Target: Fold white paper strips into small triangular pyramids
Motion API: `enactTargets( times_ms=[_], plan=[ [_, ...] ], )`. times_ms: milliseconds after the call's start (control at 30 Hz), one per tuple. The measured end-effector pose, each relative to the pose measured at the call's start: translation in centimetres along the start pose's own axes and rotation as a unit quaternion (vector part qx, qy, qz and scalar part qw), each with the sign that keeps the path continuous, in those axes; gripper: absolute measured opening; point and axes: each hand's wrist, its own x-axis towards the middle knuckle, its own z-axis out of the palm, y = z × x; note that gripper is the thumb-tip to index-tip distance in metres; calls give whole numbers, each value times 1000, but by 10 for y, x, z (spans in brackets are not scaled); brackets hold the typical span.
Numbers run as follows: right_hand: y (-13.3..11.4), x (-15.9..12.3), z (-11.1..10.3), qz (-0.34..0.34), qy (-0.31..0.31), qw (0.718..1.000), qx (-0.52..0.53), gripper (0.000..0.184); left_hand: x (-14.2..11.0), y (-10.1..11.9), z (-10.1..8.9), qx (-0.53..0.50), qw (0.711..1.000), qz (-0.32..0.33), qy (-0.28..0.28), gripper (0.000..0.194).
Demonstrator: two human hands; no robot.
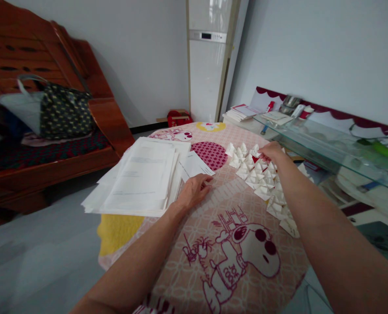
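Note:
My left hand (195, 190) rests on the tablecloth at the near edge of a small printed paper sheet (195, 165). Its fingers are loosely bent and slightly apart, with nothing seen in them. Reaching to the far right of the round table, my right hand (270, 151) is closed, its fingertips at a white folded paper piece (255, 151) that they seem to pinch. Around and below it stand several rows of similar folded paper pieces (257, 176), pointed at the top. My right forearm hides part of the rows.
A thick stack of printed paper (138, 174) lies at the table's left, overhanging its edge. Pink patterned cloth (239, 261) covers the table. Along the right wall runs a glass shelf (328, 144) with cups and papers. A wooden bench (105, 126) holding bags stands left.

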Motion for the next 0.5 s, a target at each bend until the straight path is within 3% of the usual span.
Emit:
enactTargets(
  times_ms=[300, 500],
  plan=[
    [6, 9, 8, -10, -13, 999, -31, 18, -2, 5, -3, 7, 1000, -3, -10, 30],
    [16, 16, 11, -46, -8, 999, -18, 8, -2, 7, -3, 3, 1000, 1, -19, 31]
  ],
)
